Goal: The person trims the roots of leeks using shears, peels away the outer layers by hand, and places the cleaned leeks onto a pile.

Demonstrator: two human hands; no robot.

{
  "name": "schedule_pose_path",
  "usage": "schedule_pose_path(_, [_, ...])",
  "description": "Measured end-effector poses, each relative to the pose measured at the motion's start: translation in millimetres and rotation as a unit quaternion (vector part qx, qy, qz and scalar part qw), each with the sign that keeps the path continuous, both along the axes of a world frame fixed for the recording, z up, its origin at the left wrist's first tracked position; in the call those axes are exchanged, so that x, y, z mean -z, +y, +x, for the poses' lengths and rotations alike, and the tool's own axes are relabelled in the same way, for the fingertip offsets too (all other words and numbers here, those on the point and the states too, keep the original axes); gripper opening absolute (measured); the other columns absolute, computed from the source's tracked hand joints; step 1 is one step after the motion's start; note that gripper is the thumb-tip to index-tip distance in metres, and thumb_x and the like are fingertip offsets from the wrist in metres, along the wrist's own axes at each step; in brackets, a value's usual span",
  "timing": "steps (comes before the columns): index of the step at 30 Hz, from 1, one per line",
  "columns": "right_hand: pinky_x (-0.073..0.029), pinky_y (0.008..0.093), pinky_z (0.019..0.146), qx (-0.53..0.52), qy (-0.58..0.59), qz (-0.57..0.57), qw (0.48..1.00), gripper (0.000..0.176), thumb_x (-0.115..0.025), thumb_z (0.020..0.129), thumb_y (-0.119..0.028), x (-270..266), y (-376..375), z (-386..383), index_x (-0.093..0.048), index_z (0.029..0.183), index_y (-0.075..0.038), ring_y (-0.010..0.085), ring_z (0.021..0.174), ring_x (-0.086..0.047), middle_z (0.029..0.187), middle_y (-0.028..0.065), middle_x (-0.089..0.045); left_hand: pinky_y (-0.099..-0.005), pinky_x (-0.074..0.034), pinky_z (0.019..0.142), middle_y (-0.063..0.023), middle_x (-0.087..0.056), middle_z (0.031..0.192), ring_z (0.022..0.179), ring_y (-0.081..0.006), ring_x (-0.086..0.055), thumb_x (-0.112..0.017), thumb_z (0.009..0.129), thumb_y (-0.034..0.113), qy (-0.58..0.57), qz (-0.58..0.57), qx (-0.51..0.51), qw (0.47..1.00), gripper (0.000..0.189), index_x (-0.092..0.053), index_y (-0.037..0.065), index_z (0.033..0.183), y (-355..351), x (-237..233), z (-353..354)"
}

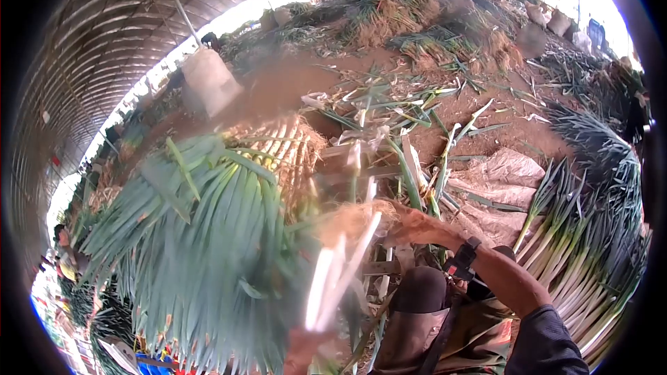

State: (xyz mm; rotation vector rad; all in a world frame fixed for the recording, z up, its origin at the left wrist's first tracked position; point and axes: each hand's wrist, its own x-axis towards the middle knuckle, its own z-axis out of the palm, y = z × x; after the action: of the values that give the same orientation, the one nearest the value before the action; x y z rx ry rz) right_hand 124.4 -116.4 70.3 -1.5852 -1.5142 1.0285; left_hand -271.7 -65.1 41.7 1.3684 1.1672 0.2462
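Note:
Several green onions (330, 285) with white stalks and pale, hairy roots are smeared by motion in front of me. At the bottom, my left hand (303, 348), also blurred, is closed around their stalks. My right hand (405, 226) is closed at their root end; the roots partly hide its fingers. A dark watch (464, 257) sits on the right wrist. Left of the hands lies a large pile of green onions (208, 215), with leaves spread towards me and roots at the far side.
More green onions (570, 236) lie in a row on the right, beside a crumpled sack (500, 177). Loose leaves (403, 104) litter the brown ground ahead. A pale upright sack (208, 82) stands at the far left by a pole (179, 1). Further heaps (396, 10) lie behind.

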Motion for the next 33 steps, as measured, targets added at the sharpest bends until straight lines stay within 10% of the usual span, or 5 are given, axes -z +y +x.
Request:
schedule_pose_path(12, [-0.053, 0.0378, 0.093, -0.042, -0.280, 0.387, 0.877, 0.032, -0.062, 0.093, -0.008, 100.8, 60.0, -63.9, -0.061, 0.125, -0.006, 0.0245, 0.106, -0.060, 0.124, 0.0131, -0.057, -0.0316, -0.052, 0.073, -0.0064, -0.074, 0.086, 0.077, -0.0172, -0.067, -0.087, 0.068, 0.018, 0.090, 0.013, -0.011, 0.996, 0.037, -0.075, 0.000, 0.098, -3.9, -22.3, 31.5])
schedule_pose_path(21, [-0.045, 0.0292, 0.056, 0.386, 0.351, 0.122, 0.845, 0.012, -0.057, 0.091, -0.012, 62.0, 86.4, 11.5, -0.064, 0.081, -0.010, 0.0165, 0.065, -0.054, 0.075, 0.0005, -0.057, -0.0359, -0.057, 0.080, -0.0112, -0.077, 0.090, 0.082, -0.0210, -0.072, -0.084, 0.073, 0.011, -0.100, 0.037, 0.022, 0.994, 0.028, -0.077, 0.004, 0.099, -10.5, 13.9, 9.5])
schedule_pose_path(23, [-0.043, 0.0304, 0.057, 0.409, 0.367, 0.141, 0.823, 0.011, -0.057, 0.090, -0.015, 76.6, 104.9, 62.6, -0.063, 0.081, -0.011, 0.0169, 0.065, -0.052, 0.075, -0.0002, -0.055, -0.0380, -0.057, 0.081, -0.0133, -0.065, 0.114, 0.094, -0.0223, -0.069, -0.067, 0.085, 0.013, -0.294, -0.344, -0.076, 0.889, 0.036, -0.061, 0.007, 0.120, -4.4, 56.5, -13.4])
schedule_pose_path(28, [-0.038, 0.0332, 0.058, 0.176, 0.505, 0.345, 0.771, 0.011, -0.059, 0.086, -0.024, 144.5, 138.7, 260.5, -0.062, 0.081, -0.014, 0.0179, 0.066, -0.048, 0.073, -0.0020, -0.050, -0.0382, -0.058, 0.084, -0.0121, -0.045, 0.135, 0.107, -0.0205, -0.065, -0.052, 0.094, 0.012, -0.169, -0.072, 0.031, 0.983, 0.044, -0.042, 0.010, 0.137, -1.9, 71.0, -36.7])
schedule_pose_path(33, [-0.032, 0.0290, 0.044, 0.419, 0.279, 0.304, 0.809, 0.014, -0.052, 0.094, -0.017, -124.1, 75.2, 155.5, -0.062, 0.088, -0.009, 0.0122, 0.051, -0.042, 0.069, -0.0009, -0.050, -0.0385, -0.058, 0.087, -0.0109, -0.026, 0.157, 0.119, -0.0188, -0.060, -0.037, 0.103, 0.010, 0.072, 0.277, 0.231, 0.930, 0.053, -0.023, 0.014, 0.154, -0.9, 94.4, -100.9])
